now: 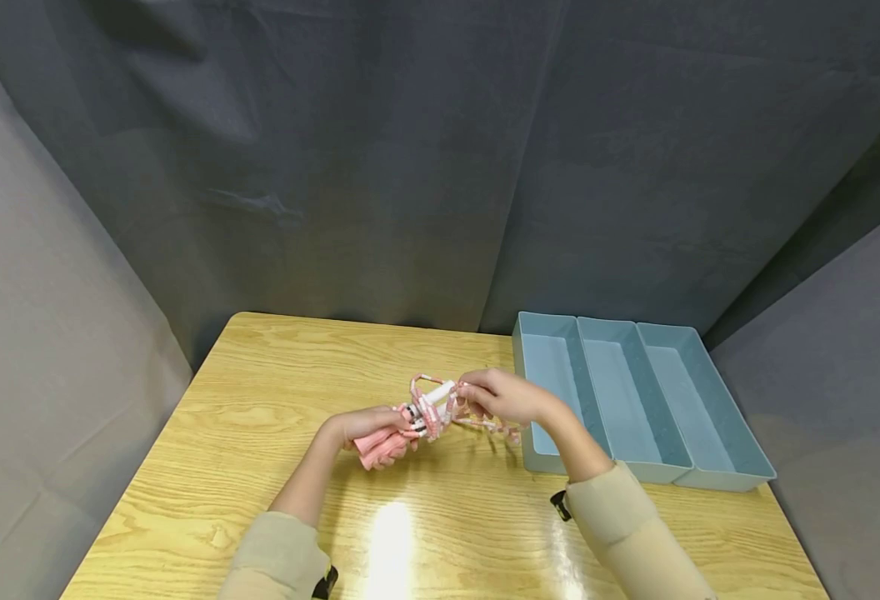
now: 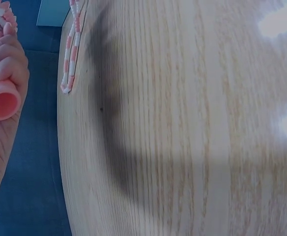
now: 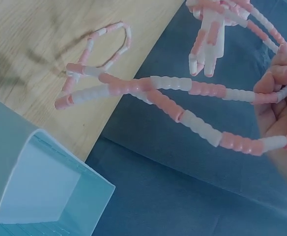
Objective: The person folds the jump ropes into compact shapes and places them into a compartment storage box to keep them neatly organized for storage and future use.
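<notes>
A pale blue three-compartment tray (image 1: 717,467) sits on the wooden table (image 1: 260,392); dark grey cloth (image 1: 410,167) hangs behind.

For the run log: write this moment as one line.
left hand: grips pink handles | right hand: holds beaded rope | blue tray: right, on table
</notes>
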A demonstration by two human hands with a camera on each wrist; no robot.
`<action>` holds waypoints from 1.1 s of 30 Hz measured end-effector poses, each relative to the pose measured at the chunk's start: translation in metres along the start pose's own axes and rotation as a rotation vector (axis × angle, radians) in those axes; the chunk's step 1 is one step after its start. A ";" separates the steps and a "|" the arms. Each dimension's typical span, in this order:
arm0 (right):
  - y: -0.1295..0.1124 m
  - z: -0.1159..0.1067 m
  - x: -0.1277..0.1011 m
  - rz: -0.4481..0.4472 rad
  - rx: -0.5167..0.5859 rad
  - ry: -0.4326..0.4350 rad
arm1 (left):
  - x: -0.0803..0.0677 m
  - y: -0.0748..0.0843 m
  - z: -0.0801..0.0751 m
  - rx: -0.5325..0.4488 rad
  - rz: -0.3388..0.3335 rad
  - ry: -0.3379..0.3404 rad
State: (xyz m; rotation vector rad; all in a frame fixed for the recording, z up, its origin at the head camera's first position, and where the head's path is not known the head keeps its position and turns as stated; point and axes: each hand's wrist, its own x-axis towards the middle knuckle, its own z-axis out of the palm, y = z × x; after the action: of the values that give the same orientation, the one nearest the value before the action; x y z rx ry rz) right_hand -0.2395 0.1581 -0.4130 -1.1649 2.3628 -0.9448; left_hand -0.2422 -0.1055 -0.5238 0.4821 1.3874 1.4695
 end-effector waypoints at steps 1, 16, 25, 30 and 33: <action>0.001 0.000 0.000 0.000 -0.001 0.001 | 0.001 0.000 0.000 0.008 -0.002 -0.003; 0.013 0.001 0.008 -0.025 -0.026 0.032 | 0.004 0.004 0.012 0.043 -0.030 -0.070; 0.022 0.004 0.016 -0.001 -0.011 0.030 | 0.005 0.006 0.017 0.035 -0.100 -0.091; 0.027 0.006 0.020 -0.078 -0.013 0.035 | 0.006 0.008 0.020 0.019 -0.103 -0.125; 0.030 0.007 0.023 -0.073 0.000 0.019 | 0.007 0.009 0.021 0.014 -0.098 -0.138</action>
State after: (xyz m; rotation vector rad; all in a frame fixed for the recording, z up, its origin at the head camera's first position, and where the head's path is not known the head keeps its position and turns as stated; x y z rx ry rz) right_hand -0.2663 0.1502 -0.4390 -1.2548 2.3495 -0.9842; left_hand -0.2311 -0.0880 -0.5127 0.5082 1.2955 1.3238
